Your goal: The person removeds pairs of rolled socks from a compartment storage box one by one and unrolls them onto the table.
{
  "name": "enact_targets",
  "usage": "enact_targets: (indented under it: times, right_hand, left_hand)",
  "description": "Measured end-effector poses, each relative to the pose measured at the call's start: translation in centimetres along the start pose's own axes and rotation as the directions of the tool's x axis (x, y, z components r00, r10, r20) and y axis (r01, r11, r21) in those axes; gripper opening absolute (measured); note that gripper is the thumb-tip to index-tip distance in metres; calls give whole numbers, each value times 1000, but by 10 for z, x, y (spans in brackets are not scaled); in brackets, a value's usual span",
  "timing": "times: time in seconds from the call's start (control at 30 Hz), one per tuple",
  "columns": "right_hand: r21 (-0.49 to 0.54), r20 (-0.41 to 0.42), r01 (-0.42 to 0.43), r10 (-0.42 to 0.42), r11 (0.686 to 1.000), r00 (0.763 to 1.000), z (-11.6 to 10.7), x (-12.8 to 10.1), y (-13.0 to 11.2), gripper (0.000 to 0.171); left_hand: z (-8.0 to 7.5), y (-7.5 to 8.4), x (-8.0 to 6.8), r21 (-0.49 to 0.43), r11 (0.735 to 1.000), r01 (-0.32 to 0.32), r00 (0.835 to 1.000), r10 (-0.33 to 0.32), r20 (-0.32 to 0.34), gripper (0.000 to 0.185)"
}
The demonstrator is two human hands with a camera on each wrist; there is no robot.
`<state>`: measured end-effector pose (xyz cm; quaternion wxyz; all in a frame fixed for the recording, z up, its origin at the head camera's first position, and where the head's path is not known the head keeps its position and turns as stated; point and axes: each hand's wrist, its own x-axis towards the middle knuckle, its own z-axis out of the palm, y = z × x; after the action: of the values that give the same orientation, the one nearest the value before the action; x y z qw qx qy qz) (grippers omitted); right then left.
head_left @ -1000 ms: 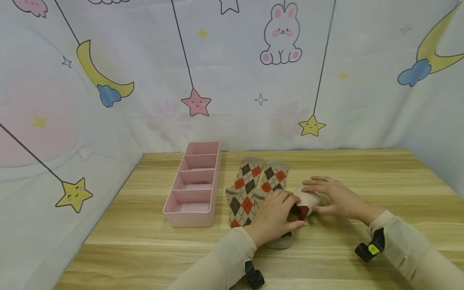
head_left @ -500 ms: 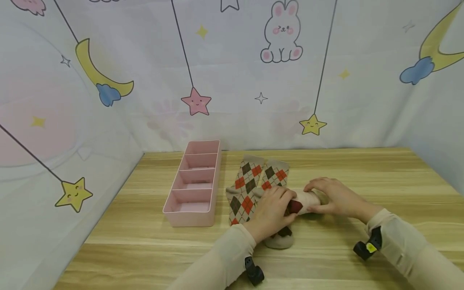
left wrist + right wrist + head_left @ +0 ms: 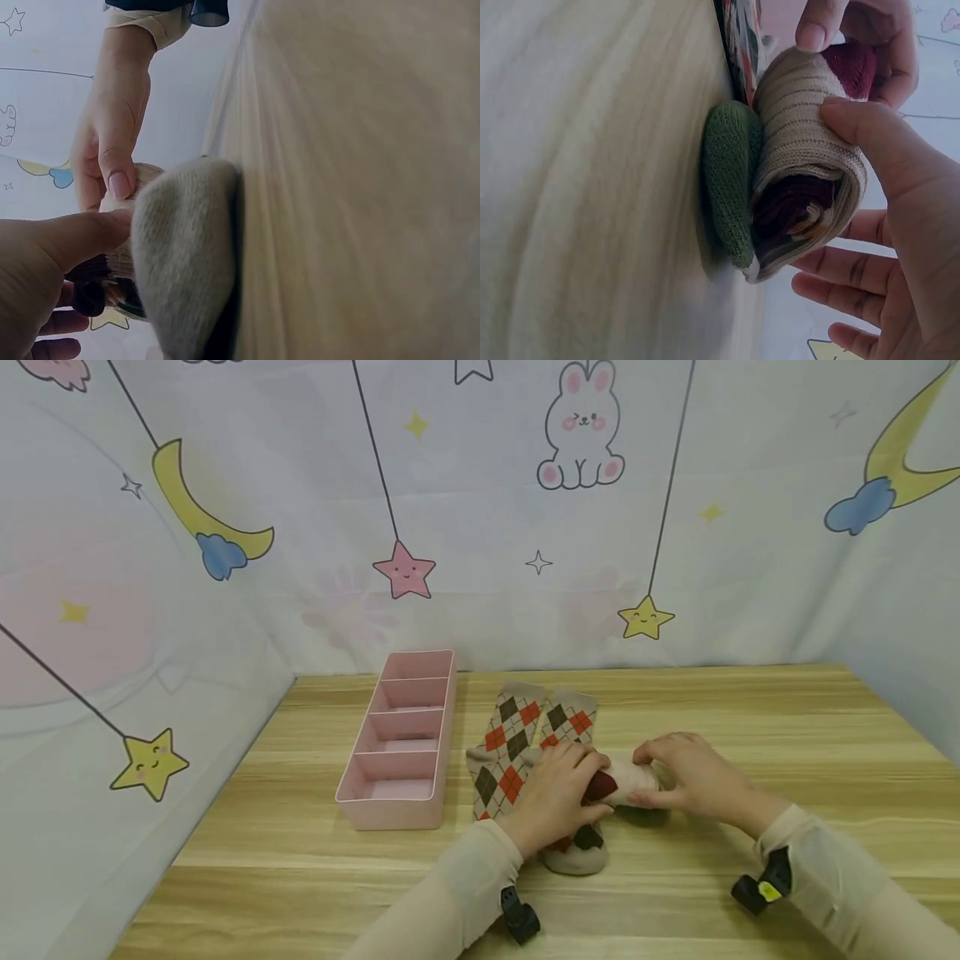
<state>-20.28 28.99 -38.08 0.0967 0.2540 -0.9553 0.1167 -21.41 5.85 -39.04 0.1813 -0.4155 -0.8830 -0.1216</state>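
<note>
A beige argyle sock is rolled into a tight roll (image 3: 626, 781) on the wooden table (image 3: 750, 710); dark red shows in its folds. My left hand (image 3: 558, 789) grips the roll's left end and my right hand (image 3: 678, 768) grips its right end. In the right wrist view my thumb (image 3: 877, 150) presses on the ribbed roll (image 3: 810, 142), with a green toe (image 3: 731, 180) under it. The left wrist view shows a grey-beige toe (image 3: 184, 255) in front of my left thumb (image 3: 67, 240). Two more argyle socks (image 3: 517, 735) lie flat just behind the hands.
A pink tray (image 3: 397, 806) with several compartments stands left of the socks, its long side running away from me. A printed cloth backdrop (image 3: 480, 510) walls the table at the back and both sides. Bare wood lies to the right and in front.
My right hand went from lying flat to curling round the roll. Both hands have drawn closer and the roll has tightened, shifting slightly away from me.
</note>
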Motion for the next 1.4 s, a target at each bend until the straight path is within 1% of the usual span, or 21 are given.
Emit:
enact_targets:
  times: [0.17, 0.4, 0.6, 0.83, 0.97, 1.13, 1.27, 1.33, 1.4]
  right_hand:
    - [-10, 2, -36, 36, 999, 999, 1, -3, -6, 39]
    - [-24, -2, -57, 57, 998, 998, -1, -6, -17, 38]
    - [-31, -13, -55, 54, 998, 998, -1, -8, -26, 36]
    - [-40, 18, -75, 75, 996, 997, -4, -8, -34, 39]
    - [-47, 39, -78, 80, 996, 996, -5, -8, -36, 39]
    - [-54, 50, -83, 86, 995, 995, -8, -8, -38, 39]
    - [-96, 13, -79, 80, 992, 997, -9, -9, -40, 41]
    - [-114, -37, -60, 57, 992, 998, -8, -10, -41, 43]
    - [-124, -115, -7, -7, 992, 993, -6, -11, -41, 41]
  left_hand:
    - [-1, -2, 0, 14, 1000, -8, 1000, 8, 14, 50]
    - [-5, -5, -1, 20, 998, -53, 998, 52, 36, 49]
    - [-9, -9, -2, -2, 995, -98, 994, 98, 48, 44]
    - [-13, -15, -3, -60, 985, -160, 986, 163, 46, 40]
    - [-15, -17, -2, -75, 982, -171, 983, 176, 60, 37]
    - [-17, -18, 0, -85, 983, -163, 982, 170, 83, 35]
    - [-16, -19, 1, -80, 985, -151, 984, 158, 86, 34]
    - [-16, -20, 2, -77, 986, -145, 984, 152, 90, 34]
    - [-15, -20, 3, -73, 987, -142, 984, 149, 96, 34]
